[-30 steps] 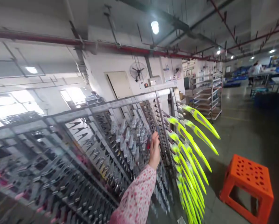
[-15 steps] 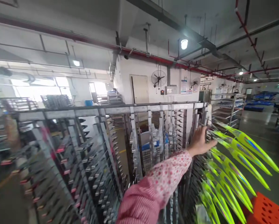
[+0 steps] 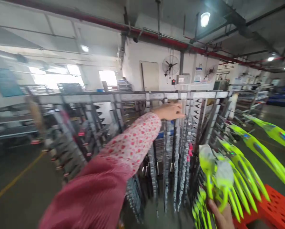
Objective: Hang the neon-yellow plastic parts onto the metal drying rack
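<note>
My left hand (image 3: 168,111), in a pink sleeve (image 3: 133,143) with a red-patterned cuff, is extended across the metal rack (image 3: 130,97), just below its top bar and in front of the upper ends of the hanging metal strips (image 3: 166,165). Its fingers are partly bent; blur prevents me from telling whether they grip or touch anything.

My right hand (image 3: 220,214) is low at the right, with its fingers closed around the narrow yellow-green ends of two wide-headed pieces (image 3: 206,159). Both are held with their broad, greyish-faced heads upward, side by side, in front of the rack's right end.

Behind and beside them, a row of long yellow-green blades (image 3: 271,167) projects outward and slopes down to the right. An orange stool (image 3: 281,203) with a perforated top stands below these. Small pink parts (image 3: 190,149) show among the strips. A fan (image 3: 170,64) and a door (image 3: 149,76) are on the wall beyond.
</note>
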`<state>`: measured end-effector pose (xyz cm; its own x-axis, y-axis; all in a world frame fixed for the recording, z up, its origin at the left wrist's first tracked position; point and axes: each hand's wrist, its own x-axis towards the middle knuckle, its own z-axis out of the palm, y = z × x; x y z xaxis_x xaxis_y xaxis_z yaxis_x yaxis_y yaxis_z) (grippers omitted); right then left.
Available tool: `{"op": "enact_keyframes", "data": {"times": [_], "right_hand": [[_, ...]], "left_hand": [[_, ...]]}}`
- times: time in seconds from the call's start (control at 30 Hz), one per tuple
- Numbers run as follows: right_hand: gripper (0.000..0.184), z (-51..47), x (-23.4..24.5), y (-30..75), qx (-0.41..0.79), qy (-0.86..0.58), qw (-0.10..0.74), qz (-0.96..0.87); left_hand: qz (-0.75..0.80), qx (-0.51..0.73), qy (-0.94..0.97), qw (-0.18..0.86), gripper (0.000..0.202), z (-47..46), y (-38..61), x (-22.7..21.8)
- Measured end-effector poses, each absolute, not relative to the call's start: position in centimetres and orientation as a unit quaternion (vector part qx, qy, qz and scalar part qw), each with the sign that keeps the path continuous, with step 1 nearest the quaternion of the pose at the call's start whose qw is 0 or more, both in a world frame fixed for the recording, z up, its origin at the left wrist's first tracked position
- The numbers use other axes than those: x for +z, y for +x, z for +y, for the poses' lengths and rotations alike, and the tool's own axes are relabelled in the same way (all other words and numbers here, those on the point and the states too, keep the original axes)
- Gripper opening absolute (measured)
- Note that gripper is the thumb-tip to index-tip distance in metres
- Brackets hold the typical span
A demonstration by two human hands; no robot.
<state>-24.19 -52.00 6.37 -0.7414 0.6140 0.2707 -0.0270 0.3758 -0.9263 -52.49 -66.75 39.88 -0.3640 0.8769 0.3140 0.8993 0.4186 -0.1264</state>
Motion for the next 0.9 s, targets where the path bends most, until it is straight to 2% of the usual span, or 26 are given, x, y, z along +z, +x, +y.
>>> {"op": "enact_keyframes", "data": {"times": [0.13, 0.3, 0.37, 0.53, 0.77, 0.9], "right_hand": [[0.058, -48.9, 8.9, -26.1, 0.562, -0.187, 0.317, -0.741], [0.054, -45.5, 11.0, -25.4, 0.624, -0.221, 0.338, -0.669], [0.052, -44.7, 11.1, -24.5, 0.631, -0.22, 0.334, -0.664], [0.049, -43.4, 10.2, -23.1, 0.639, -0.2, 0.306, -0.676], [0.053, -43.4, 10.0, -24.0, 0.652, -0.185, 0.27, -0.683], [0.054, -43.8, 10.2, -23.9, 0.662, -0.16, 0.236, -0.693]], "left_hand": [[-0.859, 0.019, -0.491, 0.145, 0.043, -67.8, -51.3, 41.2], [-0.867, 0.067, -0.474, 0.136, 0.043, -68.0, -51.9, 41.9], [-0.869, 0.072, -0.465, 0.152, 0.04, -67.6, -52.1, 41.9], [-0.849, 0.035, -0.463, 0.252, 0.048, -65.6, -51.7, 41.4], [-0.862, 0.206, -0.379, 0.265, 0.034, -61.7, -50.2, 40.7], [-0.901, 0.239, -0.282, 0.228, 0.049, -62.9, -49.7, 42.0]]}}
